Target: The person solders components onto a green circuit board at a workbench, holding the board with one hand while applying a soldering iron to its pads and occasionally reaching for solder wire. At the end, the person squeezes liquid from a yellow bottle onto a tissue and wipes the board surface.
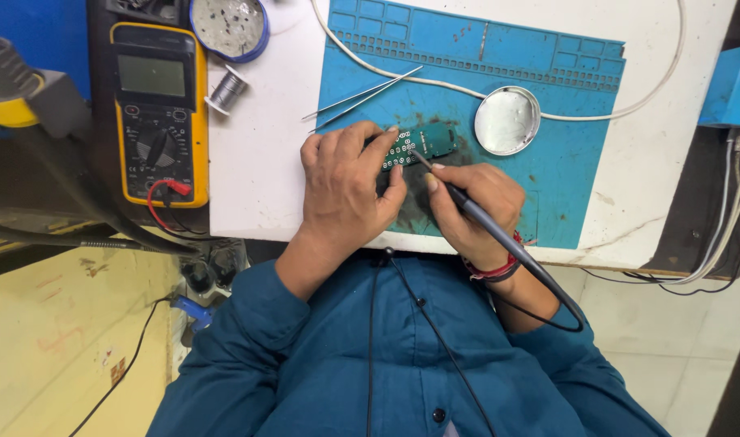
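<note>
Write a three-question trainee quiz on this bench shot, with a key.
1. True or false: the left hand steadies the green circuit board.
2. What does the right hand hold? A. tweezers B. soldering iron C. multimeter probe
3. Which side of the blue mat is the yellow multimeter on, as the picture shows it?

Key:
1. True.
2. B: the soldering iron, tip on the board. The tweezers lie loose on the mat.
3. Its left side, off the mat.
</note>
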The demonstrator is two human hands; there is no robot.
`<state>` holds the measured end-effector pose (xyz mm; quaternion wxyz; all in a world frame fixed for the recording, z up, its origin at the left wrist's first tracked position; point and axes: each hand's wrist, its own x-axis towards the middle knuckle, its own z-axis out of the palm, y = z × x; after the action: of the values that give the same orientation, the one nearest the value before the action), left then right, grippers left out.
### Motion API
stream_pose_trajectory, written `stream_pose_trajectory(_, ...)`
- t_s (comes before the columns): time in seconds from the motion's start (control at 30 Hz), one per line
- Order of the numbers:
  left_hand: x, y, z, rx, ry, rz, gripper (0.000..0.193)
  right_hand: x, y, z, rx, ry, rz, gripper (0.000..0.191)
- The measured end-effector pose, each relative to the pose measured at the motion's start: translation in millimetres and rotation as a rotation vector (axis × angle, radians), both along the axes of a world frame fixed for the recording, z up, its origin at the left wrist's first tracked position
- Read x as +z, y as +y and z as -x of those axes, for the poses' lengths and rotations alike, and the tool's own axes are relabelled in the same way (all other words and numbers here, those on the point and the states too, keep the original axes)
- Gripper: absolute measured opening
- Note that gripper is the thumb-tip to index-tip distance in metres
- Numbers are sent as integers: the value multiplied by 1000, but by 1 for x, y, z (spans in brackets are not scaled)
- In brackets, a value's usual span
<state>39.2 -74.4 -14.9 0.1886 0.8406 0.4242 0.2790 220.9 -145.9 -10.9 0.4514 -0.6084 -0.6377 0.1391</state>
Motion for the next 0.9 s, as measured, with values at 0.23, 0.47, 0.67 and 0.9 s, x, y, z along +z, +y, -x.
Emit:
stream_pose_trajectory(0.23, 2, 2, -2, 33, -32, -40, 45, -13, -3, -5, -162, 280, 52, 16)
stream_pose_trajectory(0.47, 61, -40, 6, -341, -521, 282, 23, -29, -4, -11, -151, 442, -4, 17)
stream_pose_trajectory(0.67, 105, -87, -33, -1523, -689, 628, 12, -30, -4, -10, -111, 459, -7, 18)
stream_pose_trajectory(0.9, 97, -111, -72, -1539, -830, 692, 11, -29, -5, -11, -120, 445, -4, 17)
